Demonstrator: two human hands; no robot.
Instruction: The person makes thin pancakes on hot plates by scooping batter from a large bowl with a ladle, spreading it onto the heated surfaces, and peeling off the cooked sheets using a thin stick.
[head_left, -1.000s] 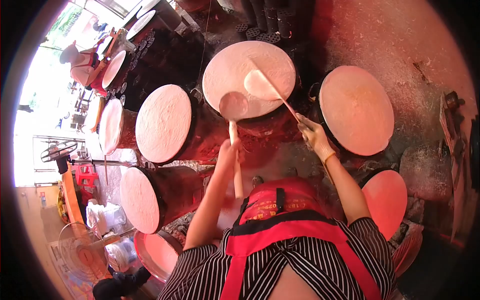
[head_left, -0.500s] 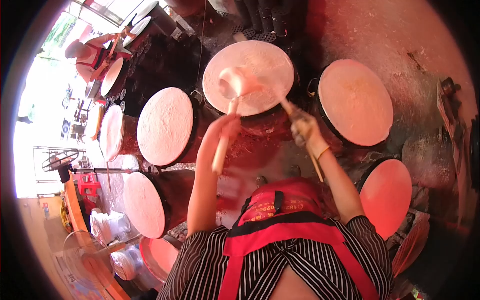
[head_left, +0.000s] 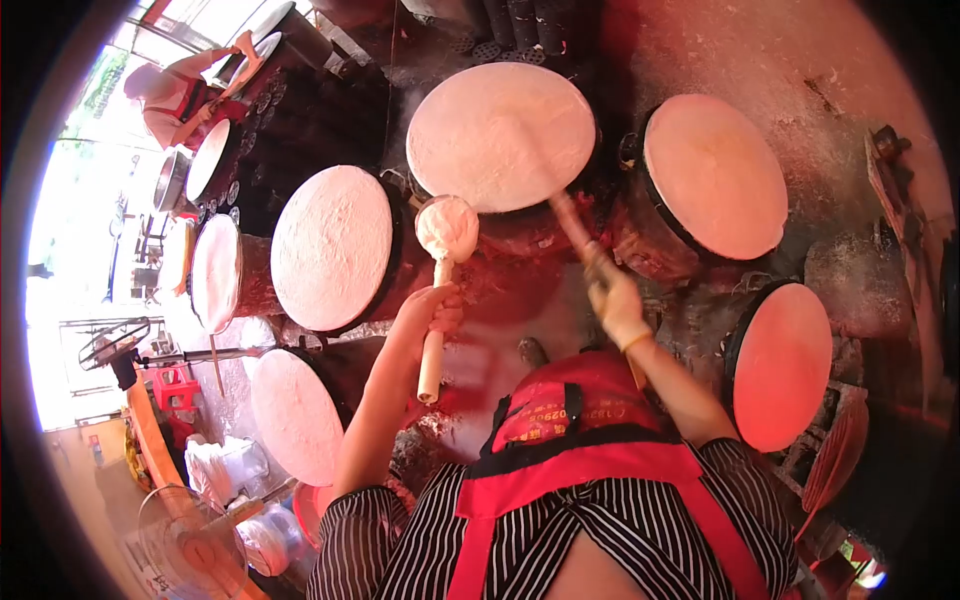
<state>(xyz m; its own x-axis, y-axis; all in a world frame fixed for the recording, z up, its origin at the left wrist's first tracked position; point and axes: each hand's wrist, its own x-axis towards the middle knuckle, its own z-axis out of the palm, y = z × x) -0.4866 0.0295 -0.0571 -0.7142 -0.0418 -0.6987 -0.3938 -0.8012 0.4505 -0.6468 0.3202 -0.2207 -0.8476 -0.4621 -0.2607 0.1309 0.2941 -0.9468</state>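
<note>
My left hand (head_left: pixel 434 308) is closed round the wooden handle of a ladle (head_left: pixel 447 228), whose bowl holds pale batter just below the front rim of the middle round griddle (head_left: pixel 470 135). A thin pale layer covers that griddle. My right hand (head_left: pixel 615 300) grips a long wooden stick (head_left: pixel 573 222); its far end is blurred over the middle griddle. Left of the ladle stands another coated round griddle (head_left: pixel 332 248), and to the right is a third (head_left: pixel 715 177).
More coated griddles stand at the lower right (head_left: pixel 782 367), lower left (head_left: pixel 297 415) and far left (head_left: pixel 216 274). A person (head_left: pixel 185 95) works at the upper left. A fan (head_left: pixel 195 545) and a red stool (head_left: pixel 175 388) are at the lower left.
The ladle has come back off the middle griddle towards me and now shows batter in its bowl. My right hand has moved slightly nearer my body, with the stick still over the griddle.
</note>
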